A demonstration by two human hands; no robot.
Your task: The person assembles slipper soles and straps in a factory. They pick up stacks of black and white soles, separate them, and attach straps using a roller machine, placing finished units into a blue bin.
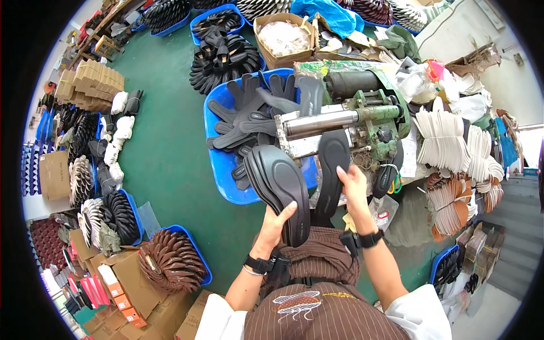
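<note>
A stack of black insoles (277, 184) lies in my left hand (276, 224), with the thumb over the top one and the fingers hidden beneath. My right hand (354, 186) grips a single black insole (333, 170) by its right edge, its far end close to the machine's roller. That green machine (377, 122) has a shiny metal roller (320, 123) and stands just beyond my hands. Behind the stack, a blue tub (218, 170) holds many loose black insoles (243, 107), some lying across each other.
Another black insole (388, 170) hangs at the machine's right side. Stacks of white insoles (439, 139) and brown ones (450, 201) crowd the right. A cardboard box (283, 39) stands beyond the tub. Left across the green floor (153, 164) are cartons (133, 277) and a tub of brown shoe parts (173, 260).
</note>
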